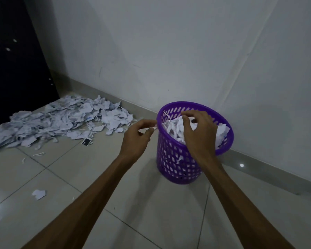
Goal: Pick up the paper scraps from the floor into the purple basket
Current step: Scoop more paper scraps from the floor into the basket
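The purple basket (176, 162) stands on the tiled floor against the wall and holds a heap of white scraps (174, 128). My left hand (136, 139) is just left of the rim and pinches a small paper scrap (148, 129) between thumb and fingers. My right hand (198, 130) hovers over the basket's mouth with its fingers spread and bent loosely above the paper inside. A large pile of torn paper scraps (57, 121) lies on the floor to the left, near the wall.
A dark door or cabinet (16, 60) stands at the far left behind the pile. A loose scrap (39, 194) and a few thin strips (38, 154) lie apart on the tiles. The white wall (187, 51) runs behind the basket.
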